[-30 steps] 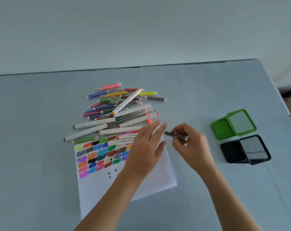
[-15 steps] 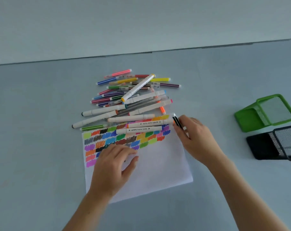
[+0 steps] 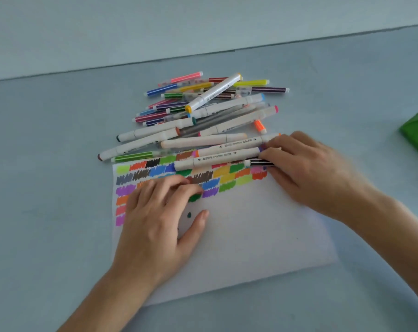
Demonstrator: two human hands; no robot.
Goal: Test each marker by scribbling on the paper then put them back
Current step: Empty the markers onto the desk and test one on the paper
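Note:
A white paper (image 3: 246, 231) lies on the grey table, its upper part filled with rows of coloured scribbles (image 3: 224, 178). My left hand (image 3: 160, 221) rests on the paper's left half with its fingers bent over the scribbles. My right hand (image 3: 308, 168) holds a thin black marker with white stripes (image 3: 258, 162) at the paper's top right edge, next to two long white markers (image 3: 217, 159). A heap of markers (image 3: 203, 109) lies just beyond the paper.
A green container (image 3: 416, 135) shows at the right edge, partly cut off. The table's far edge (image 3: 203, 55) meets a pale wall behind the heap.
My left hand slid from the paper's top edge down to its left half. My right hand brought the black marker left against the white markers. The camera moved closer.

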